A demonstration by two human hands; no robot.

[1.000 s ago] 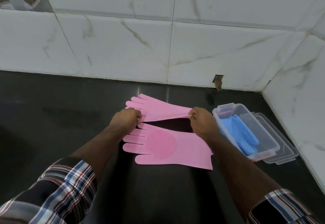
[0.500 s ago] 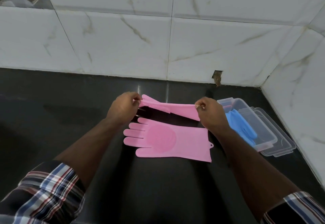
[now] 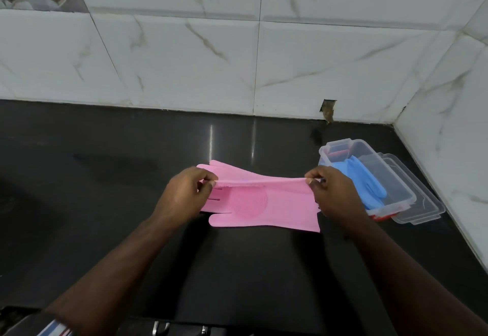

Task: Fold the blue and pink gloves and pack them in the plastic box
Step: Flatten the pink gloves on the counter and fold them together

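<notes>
I see both hands pinching the upper pink glove (image 3: 253, 181), stretched taut between them. Left hand (image 3: 182, 198): thumb and forefinger closed tight on the glove's finger end, other fingers curled under. Right hand (image 3: 334, 194): thumb and fingers pinched narrow on the cuff end. That glove is held edge-up, lifted just above the lower pink glove (image 3: 264, 209), which lies flat on the dark countertop (image 3: 105, 203), palm pad up, fingers pointing left, cuff right. The lower glove's fingers are partly hidden behind my left hand; its cuff corner is behind my right. The plastic box (image 3: 396, 185) sits to the right, just beside my right hand, near the tiled wall corner. The blue gloves (image 3: 367, 180) are inside it, folded as far as I can tell. The clear lid (image 3: 422, 203) lies under or beside the box on its far right; I can't tell which.
</notes>
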